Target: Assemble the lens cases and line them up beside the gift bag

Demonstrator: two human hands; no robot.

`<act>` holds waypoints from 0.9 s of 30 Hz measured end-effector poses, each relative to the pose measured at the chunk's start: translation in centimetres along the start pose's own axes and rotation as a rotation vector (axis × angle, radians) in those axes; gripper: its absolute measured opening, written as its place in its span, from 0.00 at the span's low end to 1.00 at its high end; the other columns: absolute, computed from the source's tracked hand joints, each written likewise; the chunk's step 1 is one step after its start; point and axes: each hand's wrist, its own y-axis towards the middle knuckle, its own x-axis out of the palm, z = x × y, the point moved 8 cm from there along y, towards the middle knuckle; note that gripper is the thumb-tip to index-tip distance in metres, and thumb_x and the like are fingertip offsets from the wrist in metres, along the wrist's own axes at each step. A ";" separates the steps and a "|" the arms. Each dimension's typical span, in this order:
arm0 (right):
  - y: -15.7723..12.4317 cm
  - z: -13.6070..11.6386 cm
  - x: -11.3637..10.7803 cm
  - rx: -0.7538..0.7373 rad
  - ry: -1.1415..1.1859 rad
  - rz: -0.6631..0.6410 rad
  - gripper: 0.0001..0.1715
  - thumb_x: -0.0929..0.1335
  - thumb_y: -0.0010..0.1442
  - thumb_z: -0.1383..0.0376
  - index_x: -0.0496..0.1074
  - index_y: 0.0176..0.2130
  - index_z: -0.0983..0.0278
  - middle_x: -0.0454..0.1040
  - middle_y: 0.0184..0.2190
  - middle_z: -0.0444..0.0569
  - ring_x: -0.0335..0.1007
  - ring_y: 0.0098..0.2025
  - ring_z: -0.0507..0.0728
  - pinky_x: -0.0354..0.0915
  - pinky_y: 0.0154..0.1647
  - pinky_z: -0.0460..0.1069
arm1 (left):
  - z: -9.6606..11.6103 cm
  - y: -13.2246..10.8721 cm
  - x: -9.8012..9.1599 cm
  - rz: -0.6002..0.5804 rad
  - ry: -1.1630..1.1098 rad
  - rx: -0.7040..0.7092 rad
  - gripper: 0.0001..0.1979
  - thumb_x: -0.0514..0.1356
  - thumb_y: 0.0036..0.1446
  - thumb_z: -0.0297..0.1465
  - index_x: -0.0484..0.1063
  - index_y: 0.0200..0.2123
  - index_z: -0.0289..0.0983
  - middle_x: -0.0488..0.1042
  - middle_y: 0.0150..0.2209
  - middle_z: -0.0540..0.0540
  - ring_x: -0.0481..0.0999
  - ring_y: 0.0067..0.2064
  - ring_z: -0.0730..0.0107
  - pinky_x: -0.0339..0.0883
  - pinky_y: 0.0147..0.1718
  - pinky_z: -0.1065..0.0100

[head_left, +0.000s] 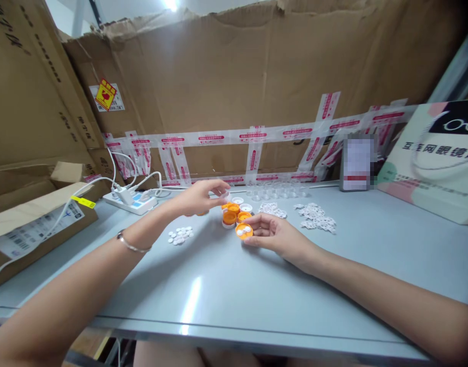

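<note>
Between the fingertips and thumb of my right hand [278,234] is a small round orange cap [239,235], tilted toward me with a few white discs [244,231] inside. My left hand [198,198] hovers over the far left of a cluster of caps, fingers curled toward the thumb around something pale that I cannot make out. That cluster has orange caps [229,217] and white caps [245,208], some stacked. Part of another orange piece shows beneath my left hand. A loose pile of white discs [180,235] lies left of the cluster.
Two piles of small white plastic pieces [317,218] lie to the right. Clear round cups [278,191] line the back. A power strip [130,201] with cables and an opened carton [39,224] stand left. A phone-like device [358,163] and a printed bag [433,163] stand right.
</note>
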 end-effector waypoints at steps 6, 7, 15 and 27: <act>-0.9 -1.2 0.8 -0.053 -0.027 -0.050 0.19 0.73 0.43 0.64 0.70 0.38 0.64 0.76 0.38 0.49 0.72 0.39 0.54 0.65 0.47 0.53 | 2.7 -4.0 1.4 0.016 -0.507 0.076 0.16 0.57 0.54 0.32 0.67 0.47 0.37 0.69 0.48 0.42 0.70 0.47 0.68 0.66 0.45 0.64; -0.9 -1.4 0.8 -0.064 -0.031 -0.044 0.20 0.72 0.43 0.63 0.70 0.38 0.64 0.76 0.39 0.50 0.72 0.39 0.54 0.65 0.47 0.53 | 2.6 -4.3 1.9 0.010 -0.598 0.074 0.15 0.58 0.54 0.31 0.67 0.46 0.37 0.69 0.48 0.42 0.70 0.47 0.67 0.66 0.45 0.64; -1.3 -2.4 0.1 -0.125 -0.045 0.069 0.18 0.73 0.42 0.63 0.69 0.35 0.64 0.76 0.37 0.49 0.73 0.37 0.54 0.67 0.42 0.51 | 2.2 -4.3 3.3 0.009 -0.921 0.060 0.13 0.60 0.52 0.27 0.67 0.43 0.37 0.70 0.44 0.45 0.71 0.45 0.71 0.66 0.45 0.66; -1.7 -2.7 -0.1 -0.160 -0.037 0.108 0.18 0.73 0.40 0.64 0.68 0.33 0.64 0.76 0.36 0.49 0.73 0.35 0.53 0.68 0.42 0.52 | 3.2 -4.7 3.5 0.050 -0.769 0.153 0.17 0.60 0.51 0.24 0.67 0.46 0.37 0.65 0.49 0.42 0.67 0.51 0.63 0.64 0.50 0.60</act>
